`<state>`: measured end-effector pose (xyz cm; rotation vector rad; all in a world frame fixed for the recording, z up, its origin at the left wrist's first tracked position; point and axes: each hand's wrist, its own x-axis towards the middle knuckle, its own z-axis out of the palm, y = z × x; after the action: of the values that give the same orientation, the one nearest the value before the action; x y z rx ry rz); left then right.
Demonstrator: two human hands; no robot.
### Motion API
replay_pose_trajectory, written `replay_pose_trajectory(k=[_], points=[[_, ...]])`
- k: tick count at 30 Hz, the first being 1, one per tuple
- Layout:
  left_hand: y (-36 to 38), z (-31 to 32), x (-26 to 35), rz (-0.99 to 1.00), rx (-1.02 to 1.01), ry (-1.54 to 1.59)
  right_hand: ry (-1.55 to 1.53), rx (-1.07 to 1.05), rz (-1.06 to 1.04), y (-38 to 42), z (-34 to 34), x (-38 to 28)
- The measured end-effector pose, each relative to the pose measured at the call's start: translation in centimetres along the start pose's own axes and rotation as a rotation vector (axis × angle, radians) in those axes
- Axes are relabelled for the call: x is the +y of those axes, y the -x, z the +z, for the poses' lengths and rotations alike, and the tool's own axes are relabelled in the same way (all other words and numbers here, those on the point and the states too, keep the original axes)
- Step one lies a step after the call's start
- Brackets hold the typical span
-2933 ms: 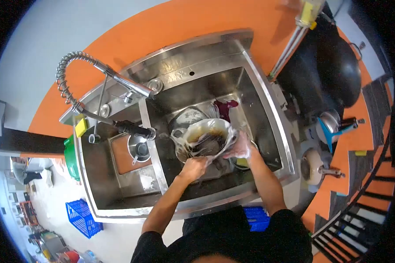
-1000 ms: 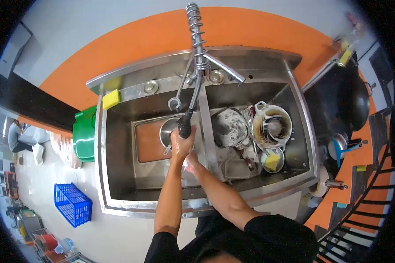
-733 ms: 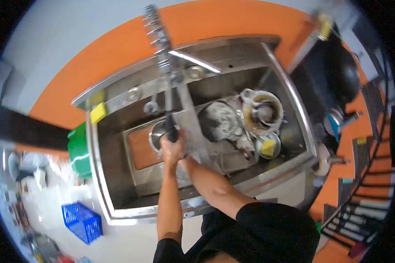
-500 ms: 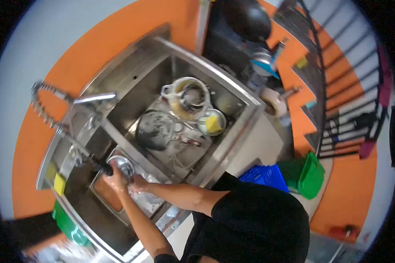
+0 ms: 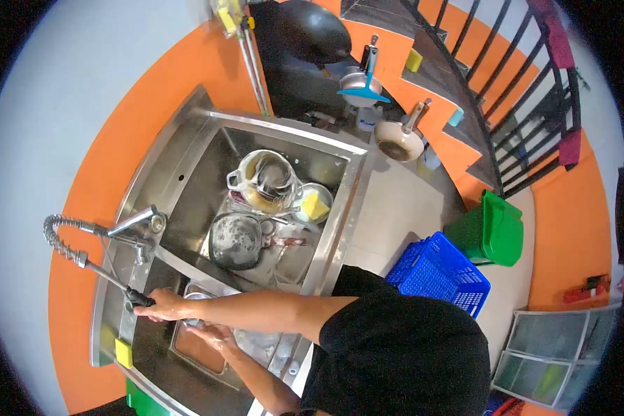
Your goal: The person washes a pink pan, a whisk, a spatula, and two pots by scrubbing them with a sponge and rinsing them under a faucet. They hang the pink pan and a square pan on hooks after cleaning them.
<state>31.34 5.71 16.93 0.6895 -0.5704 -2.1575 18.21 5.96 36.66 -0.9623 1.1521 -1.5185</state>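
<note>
My right hand [image 5: 161, 306] is wrapped round the black spray head [image 5: 139, 299] of the spring faucet, over the left sink basin. Below my right forearm, my left hand [image 5: 215, 337] is palm up, with its fingers at the edge of a shiny metal bowl [image 5: 195, 297]. The forearm hides much of the bowl and part of the grip. Under the hands, a rectangular tray [image 5: 200, 349] with a brownish bottom lies in the basin. Beside it is something whitish and wet that I cannot make out.
In the right basin [image 5: 187, 197] are a soapy square pan [image 5: 234, 240], a pot [image 5: 241, 179] and a bowl holding a yellow sponge [image 5: 315, 206]. Another sponge [image 5: 123, 353] sits on the left rim. Behind me stand a blue basket [image 5: 423, 267] and a green bin [image 5: 500, 232].
My right hand has moved left onto the spray head. My left hand has drawn back to below the right forearm, at the metal bowl. The view has shifted and turned.
</note>
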Motion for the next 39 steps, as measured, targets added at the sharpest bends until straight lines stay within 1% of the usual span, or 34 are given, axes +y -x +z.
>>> replay_pose_trajectory(k=[1,2,4,5,6,8,9,10,12,13,16,17,18,19,20,21,22,23,24,25,26,28,29,30,31,32,33,34,35,36,38,39], points=[[0.1,-0.8,-0.4,-0.054,-0.02,0.04,0.061,0.007,0.049,-0.7,0.1,0.3],[0.4,-1.1,-0.9,-0.069,0.022,-0.006,0.06,0.013,0.045,-0.9,0.8,1.2],[0.6,-1.3,-1.5,-0.104,0.076,-0.068,0.089,0.395,-0.048,-0.3,2.1,2.7],[0.4,-1.1,-1.7,-0.108,0.087,-0.083,0.195,0.436,0.011,0.2,2.0,3.3],[0.0,-0.8,-1.7,-0.112,0.095,-0.103,0.197,0.438,0.005,0.3,2.1,3.6],[-0.3,-0.3,-2.0,-0.117,0.095,-0.122,0.251,0.509,-0.16,0.9,2.4,4.0],[-0.4,-0.2,-2.0,-0.118,0.094,-0.13,0.204,0.476,-0.086,1.2,2.5,4.3],[-0.5,-0.1,-2.0,-0.118,0.091,-0.138,0.204,0.477,-0.088,1.2,2.3,4.0],[-0.4,0.0,-2.2,-0.118,0.087,-0.157,0.068,0.506,-0.004,1.3,2.2,3.5],[-0.2,-0.1,-2.6,-0.123,0.088,-0.156,0.068,0.504,-0.006,1.5,2.0,3.3],[0.7,-0.6,-3.1,-0.142,0.086,-0.163,0.228,0.574,-0.051,1.6,1.6,2.7],[1.0,-1.1,-3.0,-0.151,0.083,-0.172,0.262,0.524,-0.062,1.3,1.5,3.5],[1.4,-1.7,-2.5,-0.132,0.08,-0.188,0.262,0.526,-0.063,1.1,1.5,4.4],[1.5,-2.7,-1.7,-0.103,0.071,-0.216,0.319,0.616,-0.111,0.6,1.6,5.6],[0.9,-3.4,-0.1,0.025,0.049,-0.261,0.373,0.71,-0.166,0.1,1.3,5.8],[0.0,-3.8,1.6,0.197,0.025,-0.316,0.295,0.522,-0.09,0.7,0.4,5.3],[2.5,4.0,3.4,0.386,0.144,-0.338,0.285,0.523,-0.084,1.3,0.3,5.5],[4.1,8.6,5.7,0.361,0.142,-0.593,0.341,0.537,-0.187,1.8,0.3,5.9],[3.8,11.0,7.1,0.358,-0.004,-0.755,0.401,0.543,-0.291,2.4,0.2,6.3],[3.5,12.5,7.6,0.426,0.063,-0.875,0.326,0.413,-0.191,3.1,-0.2,6.6],[2.9,14.2,7.8,0.425,0.077,-0.876,0.323,0.403,-0.184,4.2,0.3,7.4],[1.7,16.7,7.9,0.29,0.076,-1.371,0.338,0.461,-0.229,6.1,1.1,9.8],[1.3,16.4,7.2,0.294,0.068,-1.37,0.313,0.38,-0.185,6.9,1.2,11.8],[0.8,15.9,6.1,0.381,0.171,-1.152,0.296,0.419,-0.215,8.3,1.3,13.9],[0.6,16.0,5.2,0.459,0.266,-0.93,0.26,0.261,-0.041,7.4,0.8,17.6],[1.6,16.6,4.5,0.622,0.245,-0.973,0.252,0.093,0.149,6.6,0.3,21.3],[1.4,15.4,4.2,0.557,0.245,-0.944,0.269,-0.073,0.323,5.7,-0.2,25.2],[1.2,14.1,3.8,0.494,0.247,-0.914,0.248,-0.059,0.416,6.5,-0.3,24.3],[3.3,16.4,2.6,0.5,0.357,-0.842,0.223,-0.005,0.458,6.7,-0.4,23.8],[2.1,13.4,2.5,0.361,0.362,-0.876,0.193,0.04,0.49,7.0,-0.3,23.3],[4.6,15.4,2.2,0.357,0.223,-0.836,0.149,0.106,0.518,7.3,-0.1,21.9],[5.4,16.4,2.4,0.363,0.222,-0.838,0.143,0.122,0.526,7.1,0.0,20.7]])
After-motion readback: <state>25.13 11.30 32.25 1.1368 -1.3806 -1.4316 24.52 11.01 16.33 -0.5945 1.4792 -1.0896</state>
